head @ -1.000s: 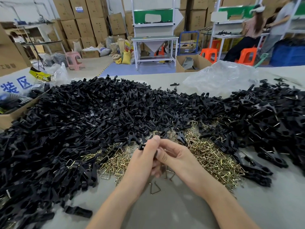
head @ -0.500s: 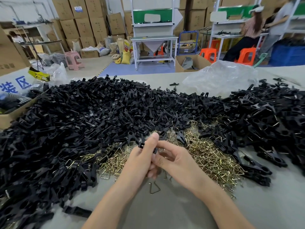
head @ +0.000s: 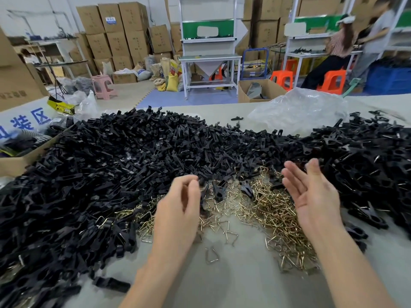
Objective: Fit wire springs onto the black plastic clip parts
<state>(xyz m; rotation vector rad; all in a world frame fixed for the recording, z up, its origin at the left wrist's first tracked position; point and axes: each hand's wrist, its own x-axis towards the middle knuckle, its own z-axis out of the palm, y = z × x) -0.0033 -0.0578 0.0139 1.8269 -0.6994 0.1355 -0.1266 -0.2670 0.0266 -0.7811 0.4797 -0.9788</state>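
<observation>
A large heap of black plastic clip parts (head: 124,165) covers the left and back of the table, and a second heap of black clips (head: 367,165) lies on the right. Brass-coloured wire springs (head: 273,210) are piled in the middle between them. My left hand (head: 178,210) hovers over the springs' left edge with its fingers curled round a black clip part (head: 202,194), which is mostly hidden and blurred. My right hand (head: 311,196) is held up over the right side of the springs, palm facing left, fingers straight and spread, holding nothing.
A crumpled clear plastic bag (head: 298,112) lies at the back right of the table. An open cardboard box (head: 13,163) stands at the left edge. A single spring (head: 211,254) and a stray clip part (head: 111,283) lie on the bare grey table (head: 233,283) near me.
My hands were joined over the springs, working one clip together. They have now parted: the right hand swung out to the right and opened, while the left stayed put with its fingers curled.
</observation>
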